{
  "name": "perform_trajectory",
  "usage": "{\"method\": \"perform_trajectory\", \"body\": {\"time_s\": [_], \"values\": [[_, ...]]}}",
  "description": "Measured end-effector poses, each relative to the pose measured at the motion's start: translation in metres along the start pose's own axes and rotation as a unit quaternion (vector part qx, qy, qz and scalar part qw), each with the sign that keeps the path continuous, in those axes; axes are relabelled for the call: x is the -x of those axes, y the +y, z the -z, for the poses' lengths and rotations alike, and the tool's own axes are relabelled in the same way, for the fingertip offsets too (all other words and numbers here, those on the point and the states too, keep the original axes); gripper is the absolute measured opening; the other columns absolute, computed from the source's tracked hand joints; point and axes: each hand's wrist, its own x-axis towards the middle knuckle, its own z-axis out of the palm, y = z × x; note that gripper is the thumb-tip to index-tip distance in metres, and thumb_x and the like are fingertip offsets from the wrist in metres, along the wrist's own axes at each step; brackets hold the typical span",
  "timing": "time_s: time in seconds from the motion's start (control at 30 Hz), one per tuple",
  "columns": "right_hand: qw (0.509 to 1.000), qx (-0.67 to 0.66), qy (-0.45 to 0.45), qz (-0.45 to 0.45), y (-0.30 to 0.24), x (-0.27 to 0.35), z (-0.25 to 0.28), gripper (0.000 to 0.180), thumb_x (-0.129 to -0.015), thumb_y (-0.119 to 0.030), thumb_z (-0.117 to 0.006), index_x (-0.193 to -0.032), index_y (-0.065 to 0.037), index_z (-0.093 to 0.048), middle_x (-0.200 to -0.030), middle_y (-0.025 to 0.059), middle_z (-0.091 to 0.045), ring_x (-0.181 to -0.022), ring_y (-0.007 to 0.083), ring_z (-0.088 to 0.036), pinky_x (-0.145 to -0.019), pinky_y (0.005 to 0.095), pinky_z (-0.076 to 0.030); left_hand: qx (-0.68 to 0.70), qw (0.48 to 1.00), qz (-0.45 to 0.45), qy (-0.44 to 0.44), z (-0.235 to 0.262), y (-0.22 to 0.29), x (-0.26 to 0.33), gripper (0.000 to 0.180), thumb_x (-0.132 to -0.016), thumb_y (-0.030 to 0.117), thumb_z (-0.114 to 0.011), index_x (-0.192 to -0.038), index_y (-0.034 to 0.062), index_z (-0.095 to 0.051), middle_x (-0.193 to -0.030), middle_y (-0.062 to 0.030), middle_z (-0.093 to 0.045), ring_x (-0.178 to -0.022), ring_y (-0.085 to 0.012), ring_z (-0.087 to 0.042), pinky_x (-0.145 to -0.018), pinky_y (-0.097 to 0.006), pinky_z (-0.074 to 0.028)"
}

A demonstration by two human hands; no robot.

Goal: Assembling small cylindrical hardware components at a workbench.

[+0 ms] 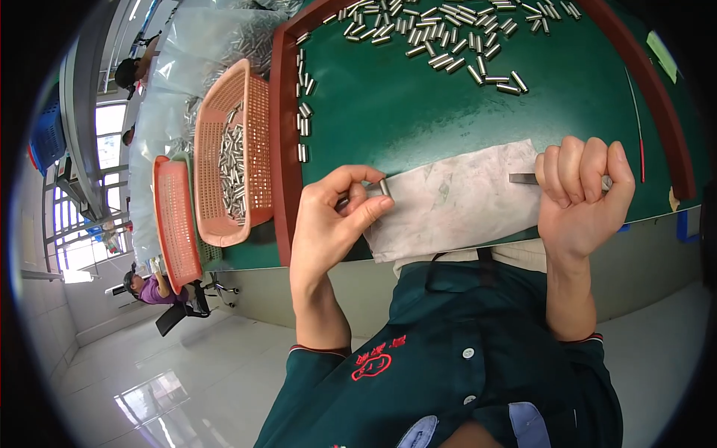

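Between thumb and forefinger, my left hand point(325, 220) pinches a small shiny metal cylinder point(385, 187) over the left end of a stained white cloth point(459, 198). My right hand point(579, 194) is closed in a fist around a flat, dark grey metal bar point(523, 178). The bar's square end sticks out to the left over the cloth, and a bit of metal shows by the thumb; the rest is hidden in the fist. The two hands are apart, with the cloth lying between them along the near edge of the green tabletop point(373, 112).
Many loose metal cylinders point(448, 33) lie at the far side, several more along the left red-brown rim point(286, 149). A pink basket point(258, 112) of cylinders and a red basket point(175, 224) stand left. A thin red-handled rod point(641, 160) lies right. A seated person point(153, 287) is farther off.
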Motion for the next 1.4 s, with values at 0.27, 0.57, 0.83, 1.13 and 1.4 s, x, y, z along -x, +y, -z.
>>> {"method": "perform_trajectory", "body": {"time_s": [0.27, 0.57, 0.83, 1.13, 1.4], "values": [[1.000, -0.005, -0.016, 0.005, 0.000, 0.000, 0.000, 0.041, -0.088, -0.027, -0.026, -0.048, -0.014, -0.023, -0.043, -0.0029, -0.023, -0.040, 0.0072, -0.012, -0.041, 0.0239, -0.015, -0.331, 0.941, -0.072, 0.024, -0.006, 0.011, -0.005, 0.021, -0.063, 0.009, -0.069, -0.075, -0.0023, -0.057, -0.054, -0.0136, -0.053, -0.049, -0.0293, -0.052, -0.048, -0.035, -0.040], [1.000, -0.004, -0.029, 0.009, 0.001, 0.000, 0.002, 0.041, -0.088, -0.026, -0.025, -0.049, -0.014, -0.024, -0.043, -0.0027, -0.023, -0.040, 0.0072, -0.013, -0.041, 0.0238, -0.014, -0.371, 0.919, -0.041, 0.127, 0.014, 0.009, -0.011, 0.020, -0.066, 0.009, -0.067, -0.081, -0.0006, -0.059, -0.050, -0.0116, -0.051, -0.046, -0.0276, -0.050, -0.046, -0.036, -0.038], [1.000, -0.007, -0.020, 0.013, 0.000, -0.001, -0.002, 0.041, -0.088, -0.026, -0.025, -0.049, -0.014, -0.023, -0.043, -0.0028, -0.023, -0.040, 0.0071, -0.013, -0.040, 0.0239, -0.015, 0.488, 0.854, -0.010, -0.180, -0.016, -0.003, -0.019, 0.031, -0.084, 0.018, -0.057, -0.105, -0.0023, -0.049, -0.070, -0.0014, -0.049, -0.053, -0.0023, -0.033, -0.045, -0.016, -0.025], [1.000, 0.005, 0.006, 0.004, -0.001, 0.001, -0.001, 0.041, -0.087, -0.025, -0.028, -0.048, -0.014, -0.022, -0.041, -0.0029, -0.022, -0.039, 0.0069, -0.012, -0.039, 0.0243, -0.014, 0.528, 0.827, 0.029, -0.193, -0.029, -0.009, -0.027, 0.032, -0.085, 0.009, -0.052, -0.115, -0.0014, -0.045, -0.082, -0.0102, -0.051, -0.049, -0.0024, -0.026, -0.042, -0.016, -0.023], [1.000, 0.012, -0.014, 0.014, 0.000, 0.001, -0.001, 0.041, -0.088, -0.025, -0.027, -0.049, -0.014, -0.022, -0.042, -0.0030, -0.022, -0.039, 0.0071, -0.013, -0.039, 0.0239, -0.015, 0.490, 0.852, 0.038, -0.179, -0.031, 0.001, -0.027, 0.026, -0.086, 0.007, -0.047, -0.111, -0.0027, -0.049, -0.080, -0.0105, -0.057, -0.050, -0.0035, -0.030, -0.045, -0.017, -0.026]]}}
